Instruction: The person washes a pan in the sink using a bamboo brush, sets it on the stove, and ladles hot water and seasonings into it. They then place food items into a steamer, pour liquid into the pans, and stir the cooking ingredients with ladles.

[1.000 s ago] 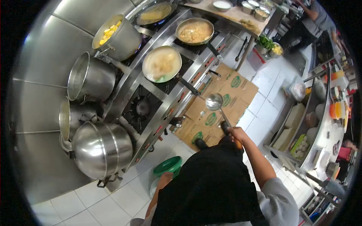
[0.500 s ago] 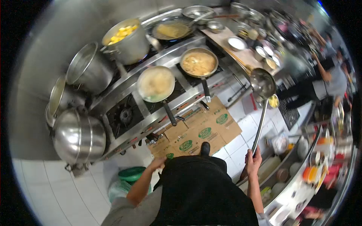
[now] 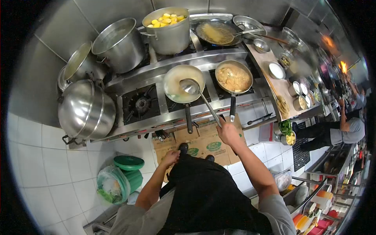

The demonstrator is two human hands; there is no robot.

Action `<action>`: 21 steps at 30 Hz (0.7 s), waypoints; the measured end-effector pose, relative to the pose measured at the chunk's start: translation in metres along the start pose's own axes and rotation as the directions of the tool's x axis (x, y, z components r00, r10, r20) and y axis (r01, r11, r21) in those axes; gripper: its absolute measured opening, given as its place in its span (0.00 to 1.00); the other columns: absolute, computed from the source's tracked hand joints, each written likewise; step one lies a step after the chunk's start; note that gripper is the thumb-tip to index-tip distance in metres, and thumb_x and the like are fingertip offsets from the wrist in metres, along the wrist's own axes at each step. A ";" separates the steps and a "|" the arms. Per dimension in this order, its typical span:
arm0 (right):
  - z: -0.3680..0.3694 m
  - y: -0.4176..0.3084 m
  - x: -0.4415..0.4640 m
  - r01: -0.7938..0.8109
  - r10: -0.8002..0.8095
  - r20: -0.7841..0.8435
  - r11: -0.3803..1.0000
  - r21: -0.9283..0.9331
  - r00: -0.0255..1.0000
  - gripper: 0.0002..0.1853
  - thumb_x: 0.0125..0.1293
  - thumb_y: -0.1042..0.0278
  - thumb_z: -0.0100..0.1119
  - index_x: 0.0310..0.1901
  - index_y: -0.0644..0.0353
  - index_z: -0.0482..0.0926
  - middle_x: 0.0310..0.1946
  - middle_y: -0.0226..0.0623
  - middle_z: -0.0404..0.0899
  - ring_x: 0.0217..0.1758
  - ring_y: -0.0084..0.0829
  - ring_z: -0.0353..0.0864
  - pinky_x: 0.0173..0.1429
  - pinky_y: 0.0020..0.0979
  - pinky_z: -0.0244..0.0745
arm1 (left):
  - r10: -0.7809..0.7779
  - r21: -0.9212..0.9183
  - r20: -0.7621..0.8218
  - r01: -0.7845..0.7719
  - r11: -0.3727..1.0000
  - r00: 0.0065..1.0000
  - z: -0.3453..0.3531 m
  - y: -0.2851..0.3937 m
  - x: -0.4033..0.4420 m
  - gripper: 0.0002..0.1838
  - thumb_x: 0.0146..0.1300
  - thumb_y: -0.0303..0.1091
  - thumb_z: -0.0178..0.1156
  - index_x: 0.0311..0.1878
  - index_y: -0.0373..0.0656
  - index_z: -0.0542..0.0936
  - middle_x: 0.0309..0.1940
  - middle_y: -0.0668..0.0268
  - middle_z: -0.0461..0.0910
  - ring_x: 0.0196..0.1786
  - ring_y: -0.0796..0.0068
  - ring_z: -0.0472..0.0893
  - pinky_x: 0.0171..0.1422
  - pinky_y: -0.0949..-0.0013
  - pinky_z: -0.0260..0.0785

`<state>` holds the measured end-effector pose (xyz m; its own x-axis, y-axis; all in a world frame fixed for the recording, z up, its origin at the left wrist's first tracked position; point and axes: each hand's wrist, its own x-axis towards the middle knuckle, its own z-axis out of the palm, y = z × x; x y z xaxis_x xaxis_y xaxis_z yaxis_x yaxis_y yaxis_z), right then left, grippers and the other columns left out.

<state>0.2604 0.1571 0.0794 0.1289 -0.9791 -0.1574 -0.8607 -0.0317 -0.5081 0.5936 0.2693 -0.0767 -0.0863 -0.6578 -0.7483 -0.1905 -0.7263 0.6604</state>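
My right hand point(image 3: 229, 133) is closed round the handle of a long metal ladle point(image 3: 189, 86), whose bowl is over or in the pale pan point(image 3: 178, 74) on the front burners. That pan holds a whitish liquid, and its black handle points toward me. Just to its right, a second pan point(image 3: 234, 76) holds an orange-brown food. My left hand point(image 3: 171, 157) hangs near my apron, below the stove's front edge, fingers curled; whether it holds anything is too small to tell.
Behind the pans stand a pot of yellow pieces point(image 3: 166, 31) and a wok of oil point(image 3: 215, 33). A domed steel pot point(image 3: 87, 109) is at the left. Bowls line the right-hand board point(image 3: 266, 62). Green bins point(image 3: 131, 172) stand lower left. Another person point(image 3: 348, 129) works at far right.
The ladle has swung from the right, away from the stove, to the pale pan. My right hand has moved forward and left with it. The view has turned too.
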 end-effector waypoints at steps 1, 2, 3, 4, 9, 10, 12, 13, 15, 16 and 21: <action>0.000 -0.007 0.007 -0.015 0.015 0.012 0.999 -0.030 1.000 0.22 0.67 0.62 0.58 0.58 0.67 0.74 0.32 0.66 0.81 0.39 0.64 0.82 0.44 0.57 0.79 | 0.005 -0.056 -0.003 -0.005 0.998 1.000 -0.012 -0.027 0.007 0.22 0.72 0.49 0.60 0.56 0.38 0.78 0.38 0.65 0.78 0.36 0.75 0.78 0.37 0.69 0.75; 0.002 -0.009 0.012 0.017 -0.018 -0.002 0.999 -0.033 1.000 0.20 0.67 0.63 0.59 0.56 0.67 0.75 0.30 0.65 0.81 0.36 0.62 0.83 0.41 0.55 0.79 | 0.009 -0.110 -0.005 -0.009 0.994 1.000 -0.024 -0.045 0.011 0.22 0.72 0.48 0.60 0.55 0.38 0.78 0.37 0.65 0.79 0.36 0.74 0.79 0.37 0.69 0.75; 0.006 -0.010 0.016 0.048 -0.048 -0.015 0.998 -0.038 0.999 0.19 0.66 0.64 0.60 0.54 0.67 0.75 0.28 0.63 0.81 0.33 0.60 0.83 0.38 0.53 0.79 | -0.036 -0.124 -0.017 0.034 0.992 0.999 -0.034 -0.052 0.010 0.21 0.72 0.47 0.60 0.55 0.38 0.78 0.37 0.65 0.79 0.35 0.74 0.79 0.37 0.69 0.75; 0.010 -0.011 0.020 0.076 -0.077 -0.027 0.996 -0.046 0.997 0.17 0.66 0.65 0.61 0.52 0.67 0.76 0.26 0.61 0.81 0.31 0.57 0.84 0.35 0.51 0.79 | -0.082 -0.138 -0.024 0.078 0.987 0.996 -0.042 -0.058 0.011 0.20 0.72 0.46 0.59 0.55 0.38 0.78 0.36 0.64 0.79 0.35 0.74 0.79 0.36 0.69 0.75; 0.014 -0.031 0.036 -0.343 0.184 0.341 0.797 0.497 0.922 0.15 0.68 0.62 0.63 0.46 0.66 0.76 0.24 0.44 0.80 0.22 0.35 0.81 0.27 0.36 0.75 | -0.102 -0.116 0.004 0.102 0.988 0.995 -0.083 -0.052 0.027 0.18 0.71 0.45 0.59 0.48 0.38 0.79 0.33 0.64 0.79 0.34 0.72 0.81 0.33 0.67 0.76; 0.009 -0.044 0.037 -0.508 0.230 0.480 0.619 0.599 0.847 0.15 0.68 0.61 0.63 0.46 0.66 0.77 0.26 0.42 0.80 0.23 0.33 0.80 0.27 0.34 0.75 | -0.095 -0.135 0.005 0.095 0.986 0.995 -0.090 -0.042 0.031 0.17 0.71 0.45 0.60 0.48 0.38 0.79 0.33 0.64 0.80 0.34 0.72 0.81 0.33 0.67 0.77; 0.008 -0.064 0.033 -0.596 0.275 0.529 0.415 0.688 0.802 0.13 0.69 0.62 0.62 0.45 0.63 0.77 0.24 0.32 0.75 0.21 0.23 0.73 0.25 0.28 0.69 | -0.080 -0.160 0.011 0.080 0.984 0.997 -0.099 -0.022 0.040 0.17 0.71 0.45 0.60 0.46 0.39 0.78 0.33 0.64 0.80 0.34 0.72 0.81 0.34 0.67 0.77; 0.010 -0.070 0.030 -0.625 0.294 0.554 0.298 0.721 0.779 0.11 0.70 0.62 0.62 0.45 0.62 0.77 0.24 0.27 0.73 0.20 0.17 0.69 0.24 0.25 0.66 | -0.005 -0.132 0.040 0.010 0.991 0.999 -0.107 -0.017 0.045 0.16 0.71 0.45 0.60 0.47 0.40 0.78 0.34 0.64 0.80 0.33 0.72 0.81 0.35 0.67 0.78; 0.015 -0.079 0.025 -0.638 0.248 0.602 0.101 0.763 0.759 0.11 0.72 0.62 0.60 0.46 0.62 0.78 0.23 0.25 0.71 0.18 0.17 0.66 0.23 0.24 0.63 | -0.015 -0.081 0.099 0.023 0.996 0.995 -0.120 0.000 0.055 0.20 0.74 0.47 0.58 0.54 0.38 0.77 0.40 0.61 0.82 0.39 0.69 0.83 0.40 0.64 0.79; 0.016 -0.081 0.021 -0.629 0.225 0.613 -0.004 0.778 0.757 0.11 0.73 0.62 0.58 0.47 0.62 0.78 0.22 0.24 0.69 0.18 0.17 0.64 0.23 0.24 0.61 | -0.018 -0.048 0.135 0.025 0.999 0.991 -0.126 0.011 0.061 0.22 0.75 0.47 0.57 0.58 0.36 0.76 0.43 0.59 0.83 0.42 0.67 0.85 0.42 0.63 0.80; 0.050 -0.069 0.006 -0.594 -0.067 0.594 -0.209 0.777 0.801 0.22 0.79 0.58 0.50 0.66 0.63 0.73 0.19 0.15 0.58 0.18 0.14 0.55 0.23 0.20 0.53 | -0.074 0.128 0.205 0.049 0.991 0.976 -0.155 0.034 0.076 0.09 0.73 0.37 0.58 0.47 0.42 0.78 0.33 0.65 0.80 0.33 0.71 0.83 0.33 0.69 0.77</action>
<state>0.3453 0.1631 0.0707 0.4538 -0.6630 -0.5953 0.4863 0.7441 -0.4580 0.7320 0.1639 -0.1018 -0.2705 -0.5470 -0.7922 -0.3185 -0.7257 0.6099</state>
